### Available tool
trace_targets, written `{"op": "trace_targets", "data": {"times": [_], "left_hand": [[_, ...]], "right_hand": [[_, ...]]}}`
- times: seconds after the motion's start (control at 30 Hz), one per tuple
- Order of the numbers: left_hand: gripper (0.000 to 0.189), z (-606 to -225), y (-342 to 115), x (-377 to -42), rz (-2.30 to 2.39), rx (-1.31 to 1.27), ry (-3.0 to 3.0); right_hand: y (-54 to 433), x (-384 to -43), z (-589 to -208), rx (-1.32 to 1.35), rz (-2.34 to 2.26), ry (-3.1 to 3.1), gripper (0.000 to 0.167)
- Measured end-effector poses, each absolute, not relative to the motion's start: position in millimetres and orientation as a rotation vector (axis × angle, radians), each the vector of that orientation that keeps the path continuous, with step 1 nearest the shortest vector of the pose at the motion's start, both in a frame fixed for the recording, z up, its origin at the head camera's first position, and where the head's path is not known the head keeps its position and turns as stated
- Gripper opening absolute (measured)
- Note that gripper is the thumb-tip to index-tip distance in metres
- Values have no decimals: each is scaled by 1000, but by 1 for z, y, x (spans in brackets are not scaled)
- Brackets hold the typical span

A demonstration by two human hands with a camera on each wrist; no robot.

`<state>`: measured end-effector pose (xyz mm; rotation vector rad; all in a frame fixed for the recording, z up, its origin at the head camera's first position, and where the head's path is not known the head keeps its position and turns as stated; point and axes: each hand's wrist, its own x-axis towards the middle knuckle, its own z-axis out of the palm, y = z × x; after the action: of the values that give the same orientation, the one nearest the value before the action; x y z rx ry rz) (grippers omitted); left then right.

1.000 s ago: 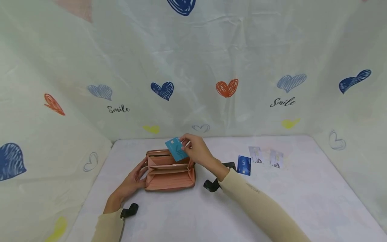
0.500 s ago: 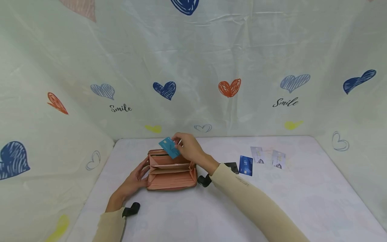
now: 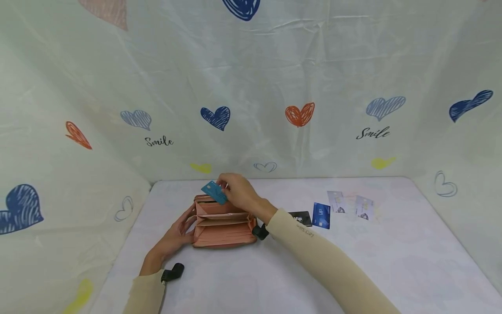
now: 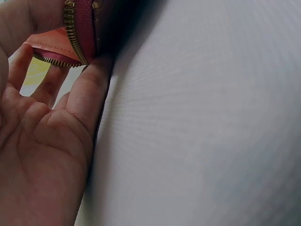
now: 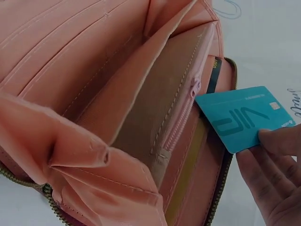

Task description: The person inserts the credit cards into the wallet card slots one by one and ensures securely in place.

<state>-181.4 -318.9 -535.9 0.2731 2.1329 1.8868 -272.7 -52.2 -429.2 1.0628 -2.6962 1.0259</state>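
An unzipped pink wallet [image 3: 225, 239] lies spread on the white table, its inner compartments facing up. At its left edge my left hand [image 3: 172, 240] grips it; in the left wrist view the thumb and fingers lie on either side of the brass zip [image 4: 71, 30]. My right hand [image 3: 240, 192] pinches a teal VIP card [image 5: 242, 117] between thumb and fingers. One corner of that card is over the wallet's far card slots in the right wrist view. A dark card [image 5: 215, 77] and a yellow strip [image 5: 188, 169] show in those slots.
Right of the wallet lie a black Vip card [image 3: 302, 218], partly behind the right sleeve, and a blue card [image 3: 321, 215]. Two pale, see-through cards [image 3: 364, 207] are farther right. A heart-printed curtain [image 3: 251, 87] hangs behind the table.
My right hand has carried the teal card left, to the wallet's far edge, and tilted it flatter. More of the black card shows now. The left hand keeps its hold on the wallet.
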Motion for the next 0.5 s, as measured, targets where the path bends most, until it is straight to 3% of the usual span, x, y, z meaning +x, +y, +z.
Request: {"op": "trace_targets", "data": {"times": [0.5], "left_hand": [[112, -540, -320, -182, 1909, 319, 2115]], "right_hand": [[-59, -269, -429, 1276, 635, -2645, 15]]}}
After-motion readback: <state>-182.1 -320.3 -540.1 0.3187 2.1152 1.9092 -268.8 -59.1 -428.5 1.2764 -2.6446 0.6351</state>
